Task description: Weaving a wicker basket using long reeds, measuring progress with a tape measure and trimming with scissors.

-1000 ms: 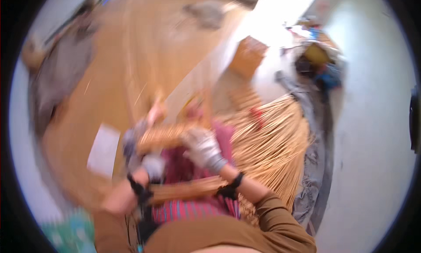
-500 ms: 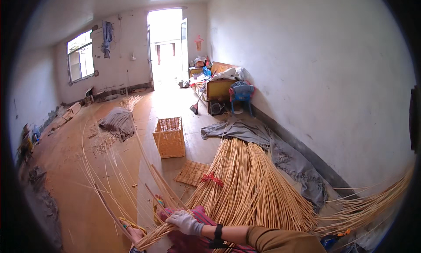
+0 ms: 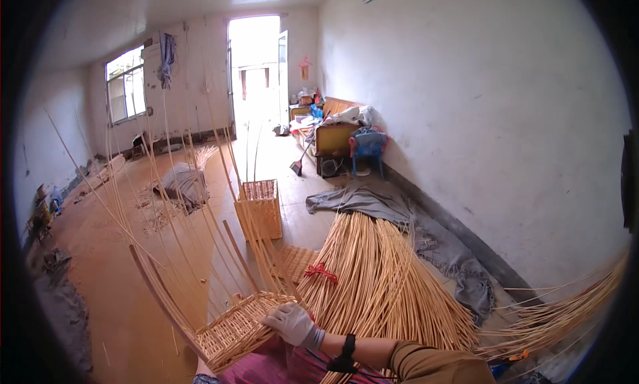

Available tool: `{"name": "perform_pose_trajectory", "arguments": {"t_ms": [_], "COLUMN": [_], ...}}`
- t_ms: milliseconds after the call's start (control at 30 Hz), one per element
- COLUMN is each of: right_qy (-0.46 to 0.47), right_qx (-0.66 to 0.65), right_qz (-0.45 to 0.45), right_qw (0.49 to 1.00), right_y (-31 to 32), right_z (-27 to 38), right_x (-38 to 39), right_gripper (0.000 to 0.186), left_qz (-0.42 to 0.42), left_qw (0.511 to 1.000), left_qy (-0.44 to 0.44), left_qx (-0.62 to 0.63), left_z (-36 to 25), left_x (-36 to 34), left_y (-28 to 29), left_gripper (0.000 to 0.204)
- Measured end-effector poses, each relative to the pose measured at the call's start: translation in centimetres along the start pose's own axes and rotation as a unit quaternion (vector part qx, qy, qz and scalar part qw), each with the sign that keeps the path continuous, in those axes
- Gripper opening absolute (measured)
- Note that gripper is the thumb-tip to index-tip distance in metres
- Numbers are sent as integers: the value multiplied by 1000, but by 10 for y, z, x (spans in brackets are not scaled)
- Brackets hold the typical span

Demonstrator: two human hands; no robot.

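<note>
"Where is the woven wicker piece (image 3: pixel 236 325)?"
"Tilted over the purple cloth (image 3: pixel 266 371), long rods (image 3: pixel 241 256) rising from it."
"And the fingers (image 3: pixel 278 317)?"
"The right hand (image 3: pixel 293 324) has them bent closed over its right edge. The left hand's I cannot tell; it's out of view."

basket (image 3: pixel 234 327) is woven wicker, pretty rough and ribbed. glove (image 3: pixel 291 323) looks like matt cloth. canes (image 3: pixel 393 284) are smooth and woody, blanket (image 3: pixel 356 199) is dull cloth, floor (image 3: pixel 126 284) is kinda glossy, wall (image 3: pixel 479 111) is matt.
</note>
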State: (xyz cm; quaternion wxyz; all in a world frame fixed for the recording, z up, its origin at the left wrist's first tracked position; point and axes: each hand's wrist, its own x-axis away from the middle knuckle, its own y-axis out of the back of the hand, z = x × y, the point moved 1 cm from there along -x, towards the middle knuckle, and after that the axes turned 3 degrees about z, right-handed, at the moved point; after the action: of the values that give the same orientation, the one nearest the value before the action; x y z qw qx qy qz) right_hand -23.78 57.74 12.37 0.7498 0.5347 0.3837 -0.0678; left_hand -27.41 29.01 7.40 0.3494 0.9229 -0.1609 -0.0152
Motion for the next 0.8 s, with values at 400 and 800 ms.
{"name": "perform_pose_trajectory", "arguments": {"t_ms": [400,800], "right_qy": [-45,-14], "right_qx": [31,20], "right_qz": [52,89], "right_qw": [997,996], "right_y": [3,-20], "right_z": [-6,36], "right_x": [76,84], "right_gripper": [28,25], "left_qz": [-88,-487], "left_qw": [936,801], "left_qy": [-31,80], "left_qx": [340,340], "left_z": [-63,207], "left_x": [-54,107], "left_y": [48,141], "left_gripper": [42,45]}}
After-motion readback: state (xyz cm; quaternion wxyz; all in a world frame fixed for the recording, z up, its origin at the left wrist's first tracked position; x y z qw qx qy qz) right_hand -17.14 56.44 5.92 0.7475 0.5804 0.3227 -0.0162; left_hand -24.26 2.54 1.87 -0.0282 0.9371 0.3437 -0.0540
